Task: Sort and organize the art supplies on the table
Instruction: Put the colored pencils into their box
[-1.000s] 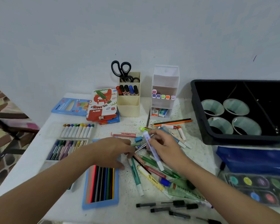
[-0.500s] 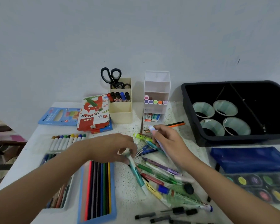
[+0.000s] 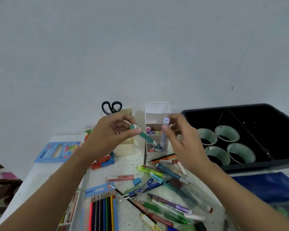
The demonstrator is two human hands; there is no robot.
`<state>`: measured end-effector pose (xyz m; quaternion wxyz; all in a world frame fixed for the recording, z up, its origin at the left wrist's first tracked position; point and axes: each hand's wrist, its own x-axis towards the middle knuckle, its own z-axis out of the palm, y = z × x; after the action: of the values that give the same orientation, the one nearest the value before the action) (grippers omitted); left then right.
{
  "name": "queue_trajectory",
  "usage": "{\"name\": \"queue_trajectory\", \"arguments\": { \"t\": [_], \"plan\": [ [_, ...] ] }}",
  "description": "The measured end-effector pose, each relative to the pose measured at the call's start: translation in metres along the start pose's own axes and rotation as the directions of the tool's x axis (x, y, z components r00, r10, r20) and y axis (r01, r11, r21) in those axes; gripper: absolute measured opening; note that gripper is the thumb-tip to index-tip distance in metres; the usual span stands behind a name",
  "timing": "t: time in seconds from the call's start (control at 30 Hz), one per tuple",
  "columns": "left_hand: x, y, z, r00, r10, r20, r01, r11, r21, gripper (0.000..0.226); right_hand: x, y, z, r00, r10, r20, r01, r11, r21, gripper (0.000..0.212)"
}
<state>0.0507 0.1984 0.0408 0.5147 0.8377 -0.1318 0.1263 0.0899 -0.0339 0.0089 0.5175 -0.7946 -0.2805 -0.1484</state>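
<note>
My left hand (image 3: 110,135) is raised above the table and pinches a teal-green marker (image 3: 144,135) that slants down to the right. My right hand (image 3: 182,139) grips a purple marker (image 3: 164,134) held upright. Both markers hang just in front of the white tiered organizer (image 3: 157,112), whose middle shelf holds several coloured marker caps (image 3: 151,131). A loose pile of pens and markers (image 3: 165,189) lies on the speckled table (image 3: 132,160) below my hands.
A beige pen cup (image 3: 125,149) with black scissors (image 3: 111,107) stands left of the organizer. A black bin (image 3: 257,164) with tape rolls (image 3: 225,135) sits at the right, a blue pouch (image 3: 265,185) before it. Coloured pencils (image 3: 102,212) and a blue pack (image 3: 57,151) lie left.
Both hands have lifted off the table, each with its marker, and moved up toward the white organizer. The camera has tilted upward.
</note>
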Motion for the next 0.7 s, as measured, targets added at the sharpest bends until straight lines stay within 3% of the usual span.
{"name": "queue_trajectory", "arguments": {
  "t": [0.17, 0.33, 0.5, 0.7],
  "plan": [
    [0.006, 0.009, 0.014, 0.989, 0.078, -0.122, -0.076, 0.997, 0.020, 0.021, 0.008, 0.005, -0.002, 0.994, -0.089, -0.056, 0.087, 0.995, -0.041, 0.013],
    [0.010, 0.008, 0.023, 0.957, 0.226, -0.182, -0.182, 0.956, 0.230, 0.027, 0.009, 0.020, 0.001, 0.984, -0.178, -0.014, 0.175, 0.974, -0.141, 0.015],
    [0.018, -0.004, 0.034, 0.939, 0.340, -0.044, -0.292, 0.859, 0.421, 0.023, 0.013, 0.035, 0.003, 0.964, -0.257, 0.063, 0.264, 0.920, -0.289, 0.013],
    [0.037, -0.036, 0.043, 0.938, 0.331, 0.104, -0.327, 0.748, 0.577, 0.026, 0.018, 0.046, 0.011, 0.953, -0.254, 0.167, 0.303, 0.841, -0.448, 0.011]
  ]
}}
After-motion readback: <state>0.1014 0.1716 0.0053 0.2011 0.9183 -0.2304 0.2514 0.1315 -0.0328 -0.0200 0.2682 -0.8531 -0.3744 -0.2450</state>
